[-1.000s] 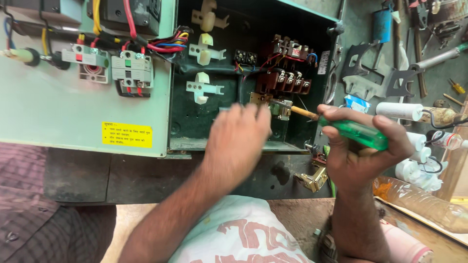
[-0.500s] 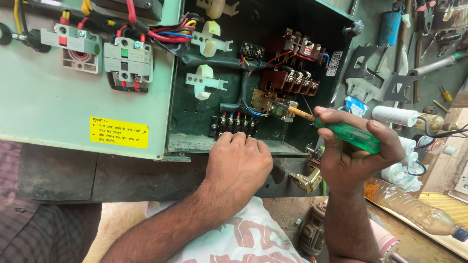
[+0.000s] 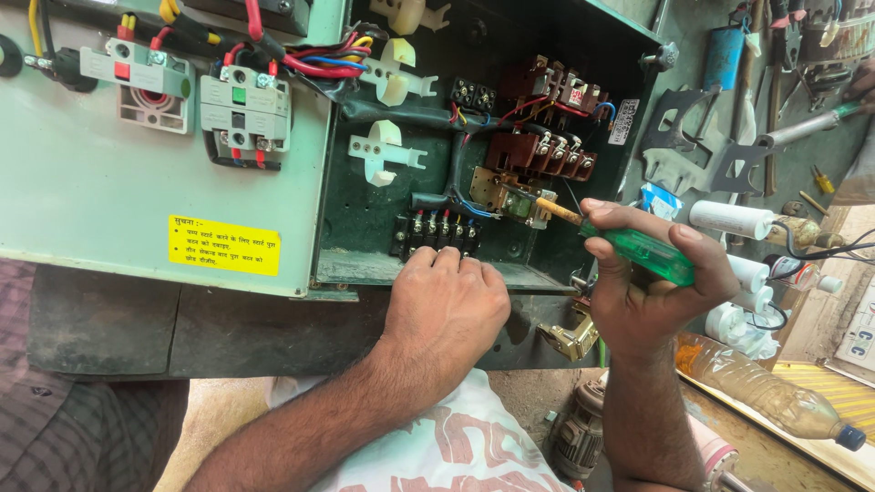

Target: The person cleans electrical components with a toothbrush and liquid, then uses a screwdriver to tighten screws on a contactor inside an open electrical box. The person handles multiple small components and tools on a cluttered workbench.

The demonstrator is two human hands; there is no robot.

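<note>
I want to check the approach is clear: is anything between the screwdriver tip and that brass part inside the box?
Nothing visible blocks it. The right hand holds the green-handled screwdriver, and its shaft runs straight to the brass part. The blue wires lie just left of the tip. The left hand rests lower, by the black terminal strip.

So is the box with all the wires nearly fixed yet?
Not yet. Done: the green box is open, wires showing. In hand: the right hand points a green-handled screwdriver at a brass part; the left hand rests by the black terminal strip. Left: closing up.
</note>
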